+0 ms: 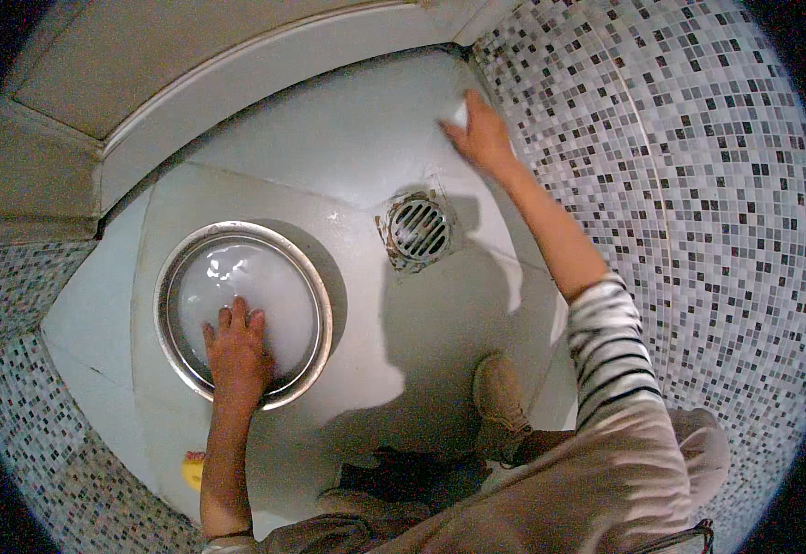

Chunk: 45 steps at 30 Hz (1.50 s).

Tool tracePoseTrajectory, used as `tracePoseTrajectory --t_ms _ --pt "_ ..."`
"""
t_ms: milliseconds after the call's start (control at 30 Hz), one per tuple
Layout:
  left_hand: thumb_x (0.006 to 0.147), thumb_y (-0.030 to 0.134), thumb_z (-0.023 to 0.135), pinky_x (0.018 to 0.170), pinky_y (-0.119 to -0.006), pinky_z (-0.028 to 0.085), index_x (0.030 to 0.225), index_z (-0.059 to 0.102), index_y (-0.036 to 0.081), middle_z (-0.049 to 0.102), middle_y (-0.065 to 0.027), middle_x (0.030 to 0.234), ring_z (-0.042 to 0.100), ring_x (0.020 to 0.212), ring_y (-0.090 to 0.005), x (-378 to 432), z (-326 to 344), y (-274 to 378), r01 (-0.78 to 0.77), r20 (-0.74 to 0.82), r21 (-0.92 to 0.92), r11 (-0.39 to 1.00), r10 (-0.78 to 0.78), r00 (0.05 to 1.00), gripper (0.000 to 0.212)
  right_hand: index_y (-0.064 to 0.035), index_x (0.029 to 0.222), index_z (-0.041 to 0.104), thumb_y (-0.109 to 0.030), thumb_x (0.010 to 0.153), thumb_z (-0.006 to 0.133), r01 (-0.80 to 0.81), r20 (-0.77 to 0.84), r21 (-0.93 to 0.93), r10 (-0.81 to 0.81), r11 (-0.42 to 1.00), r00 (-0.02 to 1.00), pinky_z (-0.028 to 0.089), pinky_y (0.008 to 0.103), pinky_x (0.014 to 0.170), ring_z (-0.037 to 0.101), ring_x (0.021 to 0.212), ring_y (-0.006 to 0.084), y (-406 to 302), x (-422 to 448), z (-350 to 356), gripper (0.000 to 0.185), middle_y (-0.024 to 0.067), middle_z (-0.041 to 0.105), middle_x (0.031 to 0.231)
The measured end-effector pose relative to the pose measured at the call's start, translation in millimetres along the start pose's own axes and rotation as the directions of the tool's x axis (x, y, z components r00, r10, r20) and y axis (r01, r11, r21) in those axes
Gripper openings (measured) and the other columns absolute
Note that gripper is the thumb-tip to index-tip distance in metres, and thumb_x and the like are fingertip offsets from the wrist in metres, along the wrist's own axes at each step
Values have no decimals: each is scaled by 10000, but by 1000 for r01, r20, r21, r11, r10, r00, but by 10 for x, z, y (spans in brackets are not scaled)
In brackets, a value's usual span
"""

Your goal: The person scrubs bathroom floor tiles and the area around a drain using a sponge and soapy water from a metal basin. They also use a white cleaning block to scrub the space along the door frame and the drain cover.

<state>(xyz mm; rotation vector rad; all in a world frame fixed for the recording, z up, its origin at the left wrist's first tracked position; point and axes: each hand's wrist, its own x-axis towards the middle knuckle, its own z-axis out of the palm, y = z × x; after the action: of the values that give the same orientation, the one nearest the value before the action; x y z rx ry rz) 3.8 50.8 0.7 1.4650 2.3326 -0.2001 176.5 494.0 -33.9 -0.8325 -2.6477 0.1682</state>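
A round metal basin [324, 277] stands on the tiled floor [271, 152] at the left, filled with whitish, cloudy water [236, 273]. My left hand [238, 356] rests over the basin's near side, fingers apart at the water, with nothing seen in its grasp. My right hand [482, 135] reaches to the far right corner, low by the mosaic wall. Its fingers and thumb are round a small white thing [461, 116], partly hidden and blurred; what it is cannot be told. Between the hands lies a round metal floor drain grate [419, 228].
Mosaic-tiled walls [701, 173] rise at the right and left. A pale raised ledge [257, 59] bounds the far side. A yellow object [193, 471] lies beside my left forearm. My shoe [500, 388] is on the floor below the drain.
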Motion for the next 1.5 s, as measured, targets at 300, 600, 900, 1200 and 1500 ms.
tracePoseTrajectory --t_ms 300,600,900,1200,1500 --pt "658 147 741 1024 -604 330 1123 581 95 447 -161 1345 441 1233 -356 -45 -2 -34 19 8 -15 1000 -18 1000 495 -10 1149 497 -339 781 712 67 189 118 -89 991 978 484 457 830 587 984 413 -103 -329 -1 538 251 590 1067" --pt "664 175 744 1036 -592 328 1125 588 109 442 -153 1355 441 1235 -339 -32 -72 -132 -6 -10 -102 995 5 1000 492 -12 1143 475 -296 776 714 -46 -14 -13 46 999 999 487 482 783 600 918 437 -65 56 198 522 257 605 1019" --pt "667 169 750 1024 -594 338 1128 587 116 448 -145 1348 459 1206 -333 19 -154 -55 -39 -17 -108 993 38 999 492 -13 1140 501 -295 758 732 -165 -125 -79 154 983 980 480 449 852 591 974 421 59 490 270 528 247 605 1050" --pt "788 136 668 1026 -539 359 1257 549 139 472 -144 1354 435 1253 -354 -118 -265 -37 -64 -235 -364 929 -25 972 483 -21 1157 497 -331 750 741 -192 -114 -23 188 981 976 473 448 867 591 1020 398 -10 826 324 567 241 607 1079" --pt "857 86 558 1092 -451 289 1380 426 91 370 -148 1457 362 1320 -353 -203 -388 -413 208 -534 -214 955 -292 793 539 16 1136 502 -279 732 756 -114 -189 84 129 990 973 466 462 856 582 1000 427 -128 958 453 562 249 604 1083"
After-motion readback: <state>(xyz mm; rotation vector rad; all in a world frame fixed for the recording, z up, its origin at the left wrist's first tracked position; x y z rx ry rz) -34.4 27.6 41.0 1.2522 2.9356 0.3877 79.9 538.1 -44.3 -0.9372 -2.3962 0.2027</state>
